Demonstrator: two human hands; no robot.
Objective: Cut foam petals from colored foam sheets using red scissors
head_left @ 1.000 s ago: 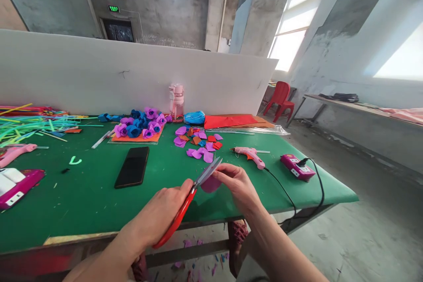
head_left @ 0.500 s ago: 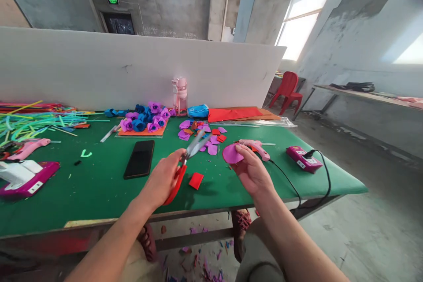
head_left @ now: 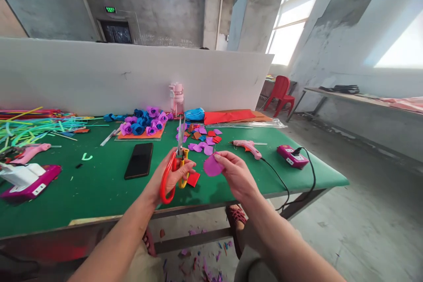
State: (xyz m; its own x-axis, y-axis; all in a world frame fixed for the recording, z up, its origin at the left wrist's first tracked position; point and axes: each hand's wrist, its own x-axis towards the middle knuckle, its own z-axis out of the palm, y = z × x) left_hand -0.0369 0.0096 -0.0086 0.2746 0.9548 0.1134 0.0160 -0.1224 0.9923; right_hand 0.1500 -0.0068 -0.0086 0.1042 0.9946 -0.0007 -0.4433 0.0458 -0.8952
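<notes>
My left hand [head_left: 170, 176] is closed around scissors [head_left: 168, 180] with one red and one yellow handle; the blades point up and away from me. Between the fingertips of my right hand [head_left: 236, 174] is a round purple piece [head_left: 213, 165], held just above the green table [head_left: 109, 198]. A red square piece [head_left: 194, 179] lies on the table beside the scissors. Beyond both hands, purple, red and brown cut pieces [head_left: 200, 146] are scattered. The scissors and the purple piece are apart.
A black phone [head_left: 139, 161] lies left of my left hand. To the right are a pink glue gun [head_left: 249, 147] and a purple power strip [head_left: 292, 157] with a black cord. Behind stand paper flowers [head_left: 145, 121] and a pink bottle [head_left: 177, 99].
My right hand has moved left with the purple piece, toward the scissors. The scissors have turned upright, and their yellow handle now shows. The view has shifted slightly.
</notes>
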